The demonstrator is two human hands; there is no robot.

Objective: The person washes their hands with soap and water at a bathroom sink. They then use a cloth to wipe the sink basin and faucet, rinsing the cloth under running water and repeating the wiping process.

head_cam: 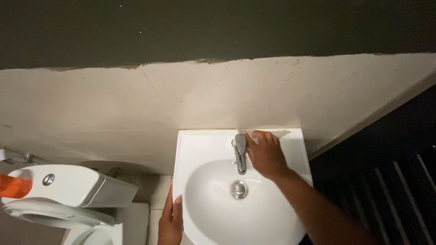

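Observation:
A white wall-mounted sink (204, 147) fills the lower middle of the view, with a chrome tap (239, 152) at its back and a metal drain (239, 189) in the bowl. My right hand (265, 154) lies flat on the sink's back ledge just right of the tap, pressing on a pale cloth (281, 133) that shows past the fingertips. My left hand (170, 220) rests against the sink's left rim, fingers extended along the edge. Whether the right hand grips the cloth or only presses on it is unclear.
A white toilet with its cistern (68, 183) and raised seat (50, 213) stands to the left, an orange object (13, 186) on top. The cream wall (136, 104) runs behind. Dark slatted surfaces (399, 181) lie to the right.

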